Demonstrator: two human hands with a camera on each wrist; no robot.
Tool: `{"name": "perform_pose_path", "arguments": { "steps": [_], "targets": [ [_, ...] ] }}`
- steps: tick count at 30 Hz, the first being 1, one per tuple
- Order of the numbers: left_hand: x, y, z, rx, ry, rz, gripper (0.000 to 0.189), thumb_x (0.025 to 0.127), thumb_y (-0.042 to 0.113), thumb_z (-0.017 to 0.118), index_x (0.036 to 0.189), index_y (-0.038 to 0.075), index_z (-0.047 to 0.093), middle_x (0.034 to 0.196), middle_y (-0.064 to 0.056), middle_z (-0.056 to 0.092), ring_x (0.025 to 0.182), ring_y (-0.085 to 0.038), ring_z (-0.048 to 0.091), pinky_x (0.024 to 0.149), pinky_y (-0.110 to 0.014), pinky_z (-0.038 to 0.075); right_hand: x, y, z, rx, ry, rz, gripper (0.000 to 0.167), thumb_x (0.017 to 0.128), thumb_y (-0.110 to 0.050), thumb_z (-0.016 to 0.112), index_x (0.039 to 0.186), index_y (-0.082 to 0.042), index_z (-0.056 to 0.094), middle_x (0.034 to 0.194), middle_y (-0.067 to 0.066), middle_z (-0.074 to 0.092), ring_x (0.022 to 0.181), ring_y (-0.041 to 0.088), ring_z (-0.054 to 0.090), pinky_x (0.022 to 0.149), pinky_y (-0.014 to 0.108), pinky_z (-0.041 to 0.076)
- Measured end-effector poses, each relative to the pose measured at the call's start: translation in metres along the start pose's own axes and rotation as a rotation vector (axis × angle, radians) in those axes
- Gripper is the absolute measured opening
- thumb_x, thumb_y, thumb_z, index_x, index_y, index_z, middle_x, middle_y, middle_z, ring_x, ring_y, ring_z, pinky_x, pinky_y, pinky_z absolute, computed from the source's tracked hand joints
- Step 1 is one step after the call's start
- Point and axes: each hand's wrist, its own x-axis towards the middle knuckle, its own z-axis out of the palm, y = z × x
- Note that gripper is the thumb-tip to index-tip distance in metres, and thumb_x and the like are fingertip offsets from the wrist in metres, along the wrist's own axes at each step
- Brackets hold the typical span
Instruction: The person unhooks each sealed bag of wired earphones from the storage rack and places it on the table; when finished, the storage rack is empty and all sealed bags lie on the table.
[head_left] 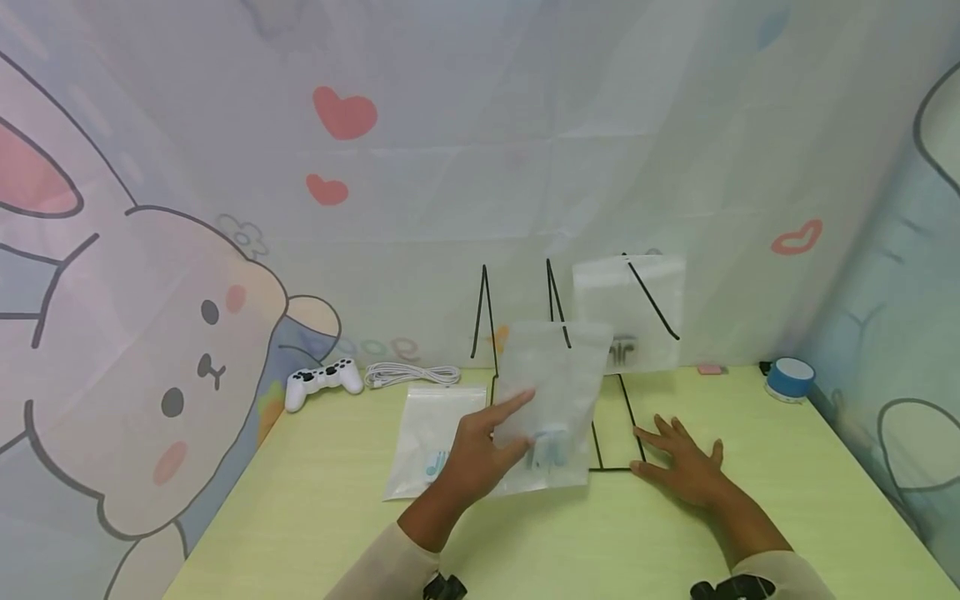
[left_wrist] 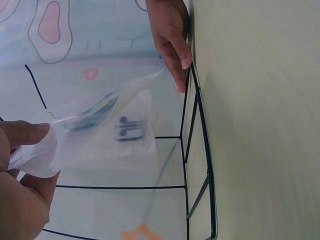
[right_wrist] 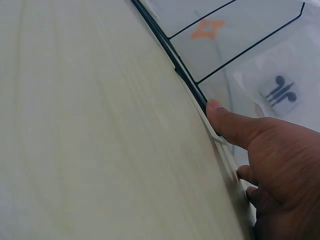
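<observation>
My left hand (head_left: 480, 446) pinches a translucent plastic bag (head_left: 551, 375) between thumb and fingers. A blurred bluish item shows low inside it. The bag's top is at the middle hook of a black wire rack (head_left: 618, 469), and the hook's tip shows in front of the plastic. My right hand (head_left: 686, 467) rests at the rack's right front corner with fingers spread, its thumb (right_wrist: 230, 120) against the base wire. A second translucent bag (head_left: 630, 304) hangs from the right hook, bearing a dark earphone shape (right_wrist: 281, 92). The left hook (head_left: 487, 300) carries nothing.
Left of the rack, another translucent bag (head_left: 435, 417) with a small blue item lies flat on the table (head_left: 630, 550). A white game controller (head_left: 322, 382) and coiled white cable (head_left: 412, 375) lie back left. A blue-and-white round object (head_left: 790, 379) and small pink block (head_left: 710, 369) sit back right.
</observation>
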Motion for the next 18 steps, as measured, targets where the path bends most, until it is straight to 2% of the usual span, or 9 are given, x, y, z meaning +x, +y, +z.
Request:
{"name": "perform_pose_path", "arguments": {
  "steps": [5,8,11,13,15,18],
  "targets": [
    [-0.003,-0.001,0.0,-0.053,-0.033,-0.013,0.065,0.093,-0.002,0.082,0.153,0.016,0.066,0.155,-0.002,0.066,0.147,-0.024,0.059,0.116,-0.038,0.055,0.001,0.003,0.0,-0.009,0.003,-0.005,0.073,0.1,-0.053,0.075,0.161,-0.017,0.056,0.177,0.031,0.026,0.164,0.061,0.012,0.107,0.096,-0.015],
    [-0.005,-0.004,0.0,-0.084,-0.052,0.008,0.063,0.094,-0.001,0.082,0.153,0.013,0.065,0.156,-0.004,0.065,0.148,-0.022,0.057,0.118,-0.034,0.052,0.002,0.004,0.0,-0.009,0.003,-0.004,0.074,0.1,-0.053,0.075,0.161,-0.017,0.056,0.177,0.031,0.025,0.164,0.061,0.012,0.107,0.096,-0.015],
    [-0.007,-0.006,0.0,-0.109,-0.06,0.044,0.06,0.095,0.0,0.082,0.152,0.009,0.065,0.156,-0.008,0.064,0.145,-0.018,0.059,0.109,-0.025,0.053,0.003,0.005,0.0,-0.008,0.004,-0.004,0.074,0.1,-0.053,0.075,0.161,-0.018,0.056,0.177,0.031,0.025,0.164,0.061,0.011,0.108,0.096,-0.015],
    [-0.009,-0.007,0.0,-0.123,-0.066,0.06,0.059,0.095,0.002,0.082,0.152,0.008,0.065,0.156,-0.01,0.064,0.143,-0.014,0.059,0.109,-0.022,0.051,0.002,0.006,0.001,-0.007,0.001,-0.002,0.074,0.1,-0.053,0.075,0.161,-0.018,0.056,0.177,0.03,0.025,0.164,0.061,0.011,0.108,0.096,-0.015],
    [-0.011,-0.007,0.0,-0.122,-0.066,0.084,0.058,0.096,0.004,0.082,0.151,0.006,0.065,0.156,-0.012,0.064,0.137,-0.009,0.061,0.101,-0.021,0.051,0.002,0.005,0.001,-0.006,0.001,-0.001,0.073,0.1,-0.053,0.075,0.161,-0.018,0.056,0.177,0.03,0.025,0.164,0.061,0.011,0.108,0.096,-0.015],
    [-0.014,-0.007,0.0,-0.126,-0.066,0.122,0.057,0.096,0.004,0.082,0.15,0.004,0.065,0.155,-0.014,0.064,0.136,-0.008,0.061,0.108,-0.023,0.053,0.002,0.005,0.001,-0.005,0.004,-0.001,0.073,0.099,-0.053,0.075,0.161,-0.018,0.056,0.177,0.03,0.026,0.164,0.061,0.012,0.108,0.096,-0.014]
  ]
}}
